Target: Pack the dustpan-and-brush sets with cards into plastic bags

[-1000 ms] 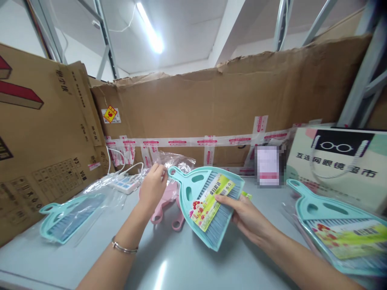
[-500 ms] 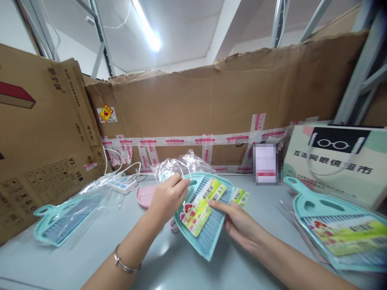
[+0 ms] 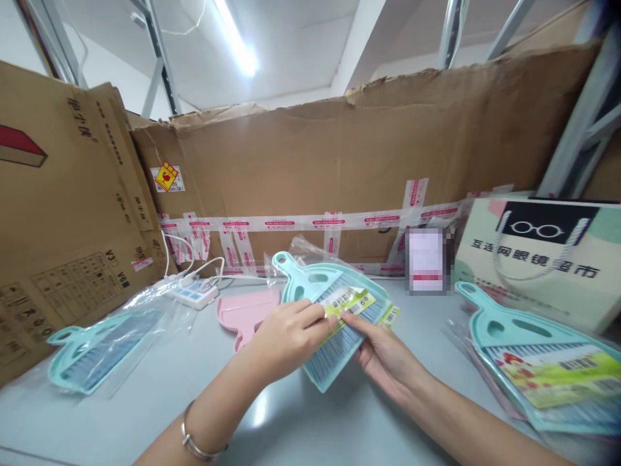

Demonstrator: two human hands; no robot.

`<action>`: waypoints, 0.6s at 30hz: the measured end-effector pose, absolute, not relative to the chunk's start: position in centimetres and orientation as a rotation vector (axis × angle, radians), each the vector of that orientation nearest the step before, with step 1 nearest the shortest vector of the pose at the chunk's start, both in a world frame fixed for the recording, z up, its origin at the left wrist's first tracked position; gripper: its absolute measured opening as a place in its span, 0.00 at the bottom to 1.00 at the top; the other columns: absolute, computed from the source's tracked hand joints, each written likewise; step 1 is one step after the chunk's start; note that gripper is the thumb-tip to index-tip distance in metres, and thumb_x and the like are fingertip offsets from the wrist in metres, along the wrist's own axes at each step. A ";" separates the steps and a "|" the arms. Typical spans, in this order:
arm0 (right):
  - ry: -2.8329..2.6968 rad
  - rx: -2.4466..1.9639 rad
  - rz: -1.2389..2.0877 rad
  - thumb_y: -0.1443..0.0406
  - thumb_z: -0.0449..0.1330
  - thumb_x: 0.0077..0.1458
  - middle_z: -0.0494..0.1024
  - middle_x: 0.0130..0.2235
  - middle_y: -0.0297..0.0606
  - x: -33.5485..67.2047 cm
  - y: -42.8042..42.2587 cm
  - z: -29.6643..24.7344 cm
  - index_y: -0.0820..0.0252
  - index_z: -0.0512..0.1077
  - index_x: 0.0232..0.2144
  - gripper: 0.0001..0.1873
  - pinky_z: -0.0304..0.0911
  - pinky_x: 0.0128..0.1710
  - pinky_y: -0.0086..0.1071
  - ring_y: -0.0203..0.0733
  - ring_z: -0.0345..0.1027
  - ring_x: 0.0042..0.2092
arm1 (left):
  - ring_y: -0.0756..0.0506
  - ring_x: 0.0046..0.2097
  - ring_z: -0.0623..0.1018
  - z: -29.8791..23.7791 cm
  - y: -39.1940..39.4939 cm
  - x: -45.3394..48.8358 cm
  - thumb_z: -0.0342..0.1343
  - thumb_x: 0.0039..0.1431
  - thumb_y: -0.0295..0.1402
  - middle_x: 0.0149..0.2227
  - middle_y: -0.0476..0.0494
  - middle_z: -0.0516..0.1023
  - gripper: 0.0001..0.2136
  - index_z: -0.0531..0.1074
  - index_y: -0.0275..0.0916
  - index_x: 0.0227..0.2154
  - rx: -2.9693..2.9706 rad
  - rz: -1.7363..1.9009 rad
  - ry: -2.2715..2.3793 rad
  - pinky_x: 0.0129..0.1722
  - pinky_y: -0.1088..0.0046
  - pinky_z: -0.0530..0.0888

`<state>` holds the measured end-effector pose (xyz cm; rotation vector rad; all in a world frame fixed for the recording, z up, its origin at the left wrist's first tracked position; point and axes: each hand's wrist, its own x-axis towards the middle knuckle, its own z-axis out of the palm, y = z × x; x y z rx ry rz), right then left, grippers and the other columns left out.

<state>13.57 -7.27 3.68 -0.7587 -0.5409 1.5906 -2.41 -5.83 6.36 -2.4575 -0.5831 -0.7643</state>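
A turquoise dustpan [image 3: 297, 279] with blue brush bristles [image 3: 330, 360] in it is held up over the table, its handle pointing up and left. Across its front lies a yellow-green label card [image 3: 356, 299], partly covered by my fingers. My left hand [image 3: 295, 333] is closed, its fingertips pinching the label card. At the right edge, my right hand [image 3: 391, 362] grips the dustpan, thumb on the front and fingers behind. Clear plastic [image 3: 305, 249] shows behind the dustpan. Just left of it, a pink dustpan [image 3: 247, 310] lies on the table, partly behind my left hand.
On the grey table [image 3: 160, 414], a bagged turquoise dustpan set [image 3: 104, 349] lies left and another labelled dustpan set [image 3: 548, 362] right. A power strip [image 3: 194, 294] with cables sits at the back left. Cardboard [image 3: 301, 162] walls the back; a paper bag [image 3: 533, 259] stands right.
My left hand has moved from the dustpan's handle area down and right onto the label card. The dustpan's handle is now uncovered. My right hand keeps its hold.
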 end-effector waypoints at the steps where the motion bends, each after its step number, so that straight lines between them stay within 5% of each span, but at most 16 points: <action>1: -0.516 -0.756 1.572 0.71 0.66 0.40 0.79 0.36 0.39 13.7 -7.1 3.7 0.62 0.69 0.44 0.25 0.72 0.35 0.32 0.43 0.74 0.36 | 0.49 0.32 0.71 6.4 -5.8 -2.4 0.49 0.58 0.28 0.30 0.46 0.73 0.09 0.70 0.39 0.40 -2.453 -0.857 -0.589 0.31 0.73 0.66; 5: -0.440 -0.750 1.480 0.72 0.65 0.41 0.79 0.39 0.36 14.2 -6.6 4.0 0.57 0.68 0.46 0.27 0.73 0.35 0.32 0.43 0.74 0.39 | 0.42 0.52 0.67 6.6 -5.4 -2.6 0.53 0.55 0.34 0.50 0.39 0.68 0.20 0.61 0.43 0.51 -2.093 -1.709 -1.060 0.50 0.61 0.63; 8: -0.439 -0.739 1.439 0.71 0.64 0.42 0.78 0.40 0.35 14.3 -6.5 4.3 0.55 0.67 0.47 0.27 0.73 0.36 0.32 0.43 0.74 0.40 | 0.40 0.56 0.64 6.8 -5.1 -2.2 0.53 0.54 0.42 0.57 0.34 0.60 0.28 0.53 0.41 0.56 -2.023 -2.266 -1.770 0.51 0.61 0.66; 11: -0.447 -0.726 1.444 0.72 0.64 0.41 0.79 0.39 0.36 14.2 -6.7 4.4 0.56 0.67 0.46 0.26 0.73 0.36 0.32 0.43 0.74 0.39 | 0.39 0.49 0.72 6.4 -5.3 -1.3 0.56 0.50 0.45 0.52 0.33 0.67 0.30 0.57 0.39 0.53 -2.554 -2.422 -2.296 0.42 0.64 0.72; 18: -0.577 -0.892 1.463 0.67 0.66 0.41 0.79 0.35 0.37 15.2 -5.6 3.6 0.60 0.70 0.39 0.19 0.71 0.32 0.31 0.41 0.74 0.35 | 0.42 0.39 0.77 5.4 -4.9 -1.4 0.63 0.44 0.37 0.42 0.37 0.76 0.23 0.65 0.36 0.44 -2.962 -2.425 -2.224 0.36 0.68 0.74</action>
